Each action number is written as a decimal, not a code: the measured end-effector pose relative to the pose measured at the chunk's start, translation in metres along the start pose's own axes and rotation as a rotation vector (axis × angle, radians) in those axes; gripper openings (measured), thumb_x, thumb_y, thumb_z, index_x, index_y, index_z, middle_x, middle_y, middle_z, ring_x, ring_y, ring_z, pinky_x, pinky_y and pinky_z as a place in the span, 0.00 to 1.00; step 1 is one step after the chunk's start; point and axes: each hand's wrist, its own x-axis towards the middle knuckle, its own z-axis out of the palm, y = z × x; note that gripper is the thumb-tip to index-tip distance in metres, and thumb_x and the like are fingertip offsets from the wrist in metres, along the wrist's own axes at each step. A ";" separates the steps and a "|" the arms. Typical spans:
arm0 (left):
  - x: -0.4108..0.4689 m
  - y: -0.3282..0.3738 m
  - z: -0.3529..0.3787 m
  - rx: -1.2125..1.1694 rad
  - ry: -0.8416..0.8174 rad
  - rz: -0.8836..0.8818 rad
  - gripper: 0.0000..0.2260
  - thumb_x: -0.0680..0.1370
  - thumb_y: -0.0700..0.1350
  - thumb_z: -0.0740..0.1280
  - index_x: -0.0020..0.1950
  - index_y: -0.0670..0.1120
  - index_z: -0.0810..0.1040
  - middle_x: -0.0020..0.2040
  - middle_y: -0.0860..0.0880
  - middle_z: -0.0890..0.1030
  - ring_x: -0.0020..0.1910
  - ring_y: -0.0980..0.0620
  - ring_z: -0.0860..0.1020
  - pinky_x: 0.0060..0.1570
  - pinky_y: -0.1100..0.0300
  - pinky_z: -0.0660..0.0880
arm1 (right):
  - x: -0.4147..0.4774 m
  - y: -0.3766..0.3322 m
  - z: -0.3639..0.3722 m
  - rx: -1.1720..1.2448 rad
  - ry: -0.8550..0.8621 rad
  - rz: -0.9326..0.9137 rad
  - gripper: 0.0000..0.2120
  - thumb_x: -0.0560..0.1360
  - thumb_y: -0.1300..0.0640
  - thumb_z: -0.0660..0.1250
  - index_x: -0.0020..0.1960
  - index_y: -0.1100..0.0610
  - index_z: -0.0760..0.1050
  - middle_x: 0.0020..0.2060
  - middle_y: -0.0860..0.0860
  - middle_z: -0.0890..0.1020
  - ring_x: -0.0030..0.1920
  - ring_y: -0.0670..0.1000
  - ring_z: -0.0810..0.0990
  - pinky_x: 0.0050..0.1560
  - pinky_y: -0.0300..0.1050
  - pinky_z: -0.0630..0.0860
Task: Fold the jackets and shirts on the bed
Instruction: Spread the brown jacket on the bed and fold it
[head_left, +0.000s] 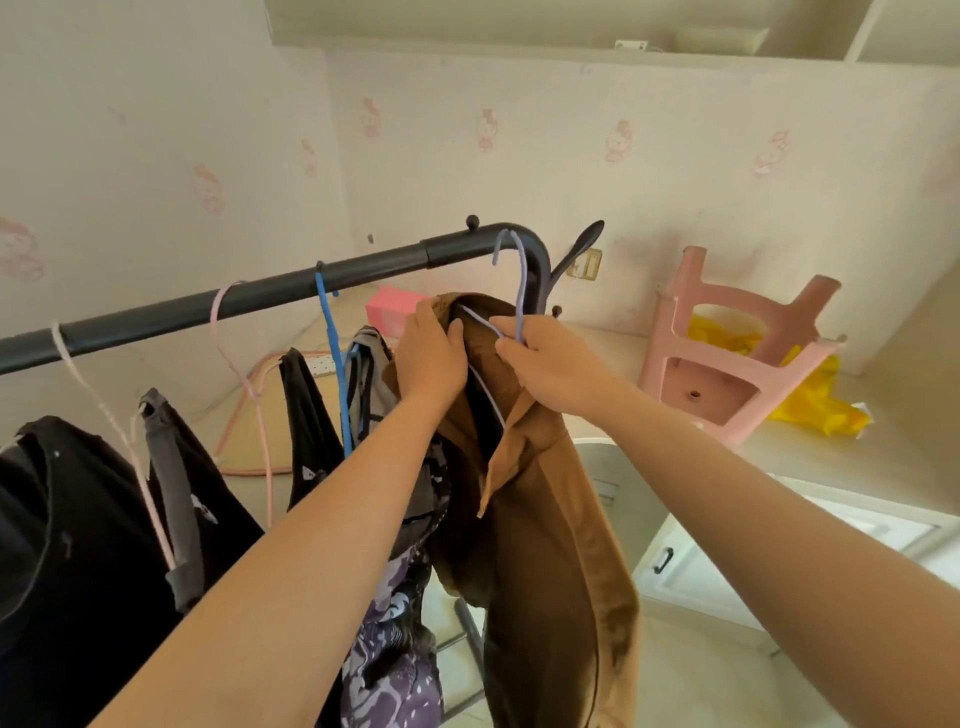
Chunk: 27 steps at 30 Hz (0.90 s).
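A long dark clothes rail (260, 301) runs across in front of the person, from the left edge up to a curved end on the right. Black clothes (62, 519) hang thick along its left stretch and fill that whole lower corner. The brown shirt (545, 545) hangs at the rail's right end, its body dropping straight down out of view. Pressed against its left side is a purple patterned garment (395, 649), with a grey and black one just behind, so the shirt is crowded on that side.

Behind the rail a pale counter (779, 457) runs along the wall. A pink stool (727, 353) stands on it upside down, legs in the air, and crumpled yellow plastic (815, 405) sits inside its frame and spills out to the right. Under the counter is a white cupboard door (691, 571), closed, with a dark handle. A pink box (389, 312) lies further back on the counter; I cannot tell what is in it.

The left hand (431, 353) grips the shirt's collar from the left. The right hand (550, 364) pinches the neck of a lilac hanger (519, 280), whose hook is over the rail's bend. A blue hanger (332, 353) and a bare pink hanger (244, 374) hang further left.
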 end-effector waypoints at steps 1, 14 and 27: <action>-0.003 -0.002 0.005 -0.001 -0.045 -0.016 0.15 0.82 0.48 0.58 0.67 0.45 0.67 0.62 0.44 0.74 0.57 0.44 0.75 0.53 0.50 0.73 | -0.006 0.010 0.002 0.013 0.000 0.028 0.13 0.82 0.57 0.54 0.45 0.64 0.72 0.29 0.52 0.67 0.31 0.50 0.67 0.43 0.47 0.65; -0.109 0.030 0.032 -0.054 -0.219 -0.060 0.12 0.85 0.45 0.49 0.50 0.43 0.68 0.43 0.55 0.70 0.50 0.42 0.74 0.40 0.54 0.65 | -0.103 0.127 -0.039 0.283 0.131 0.180 0.14 0.81 0.61 0.59 0.45 0.51 0.82 0.18 0.42 0.69 0.22 0.42 0.63 0.30 0.38 0.59; -0.221 0.061 0.026 -0.157 -0.374 -0.090 0.16 0.83 0.47 0.58 0.52 0.35 0.78 0.47 0.34 0.78 0.38 0.51 0.73 0.36 0.73 0.67 | -0.208 0.221 -0.069 0.055 0.086 0.266 0.23 0.77 0.42 0.64 0.29 0.54 0.76 0.23 0.46 0.72 0.23 0.44 0.66 0.29 0.37 0.61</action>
